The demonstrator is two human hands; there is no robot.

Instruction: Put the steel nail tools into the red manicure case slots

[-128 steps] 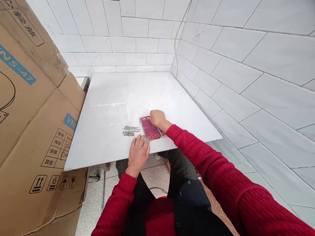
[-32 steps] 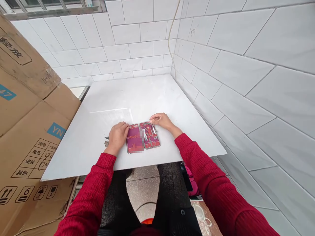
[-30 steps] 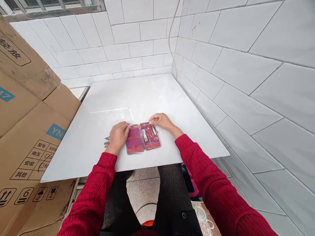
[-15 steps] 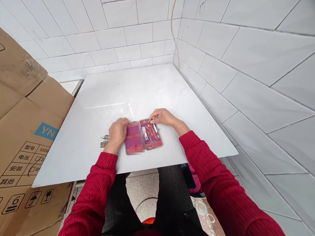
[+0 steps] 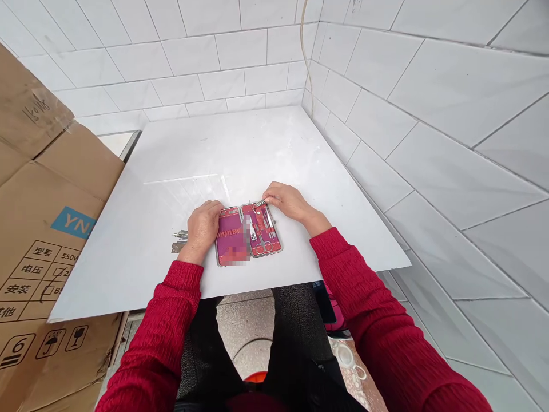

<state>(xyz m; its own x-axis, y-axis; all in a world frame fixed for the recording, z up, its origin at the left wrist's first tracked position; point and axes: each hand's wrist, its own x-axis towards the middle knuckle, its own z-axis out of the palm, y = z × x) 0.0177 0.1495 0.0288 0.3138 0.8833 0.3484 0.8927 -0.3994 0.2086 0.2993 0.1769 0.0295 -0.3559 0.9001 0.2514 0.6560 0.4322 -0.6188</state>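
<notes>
An open manicure case [image 5: 227, 247] with purple and red lining lies on the white tabletop. My left hand [image 5: 202, 230] grips its left edge, fingers closed on the upper left corner. Between the pinched fingers of my right hand [image 5: 285, 200] is a small metal manicure tool [image 5: 259, 203], held over the top of the case's right half; its exact kind is hard to make out. In that half sit scissors [image 5: 263, 247], nail clippers [image 5: 252, 232] and slim metal tools under red straps. The left half has a row of elastic loops. Several loose metal tools [image 5: 180, 241] lie left of my left hand, partly hidden by it.
Large cardboard boxes [image 5: 55, 229] stand against the tabletop's left side. White tiled walls [image 5: 429, 114] rise behind and to the right, with a thin cable [image 5: 305, 51] in the corner. Below the front edge are my legs and a white cup [image 5: 344, 355].
My right hand has drawn slightly up and away from the case with the small metal tool, which now shows more clearly. My left hand keeps its hold on the case. The view has shifted slightly.
</notes>
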